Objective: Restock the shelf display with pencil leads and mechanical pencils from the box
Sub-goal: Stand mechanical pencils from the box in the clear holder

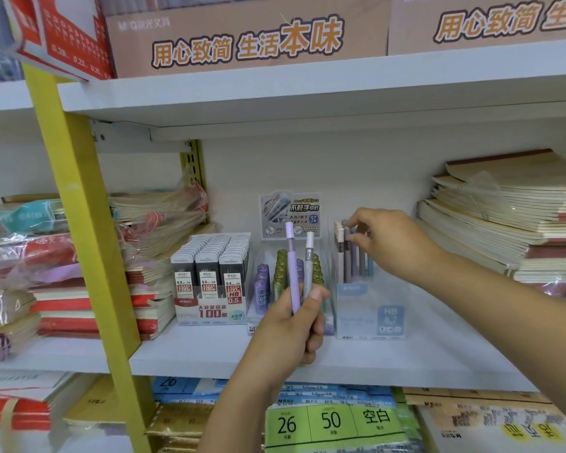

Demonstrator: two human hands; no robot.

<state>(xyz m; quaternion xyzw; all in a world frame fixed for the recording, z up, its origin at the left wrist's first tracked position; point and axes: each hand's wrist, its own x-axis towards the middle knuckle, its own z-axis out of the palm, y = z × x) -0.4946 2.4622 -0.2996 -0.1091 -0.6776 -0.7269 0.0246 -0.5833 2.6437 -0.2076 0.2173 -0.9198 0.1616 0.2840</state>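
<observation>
My left hand point(291, 325) grips two upright lead tubes in front of the shelf: a lilac tube point(292, 269) and a white-capped grey tube point(308, 256). My right hand point(386, 243) reaches into the clear display box point(370, 315) on the right and pinches the top of a grey tube point(347, 253) standing in its back row. A middle clear display point(262, 289) holds purple and green lead tubes. To its left stands a display of 0.5 HB lead cases point(209, 273).
Stacks of notebooks point(510, 217) fill the shelf's right side, and wrapped notebooks point(46, 266) the left. A yellow upright post point(89, 240) runs down the left. A white shelf point(307, 89) hangs overhead. Packs of paper point(327, 423) lie on the shelf below.
</observation>
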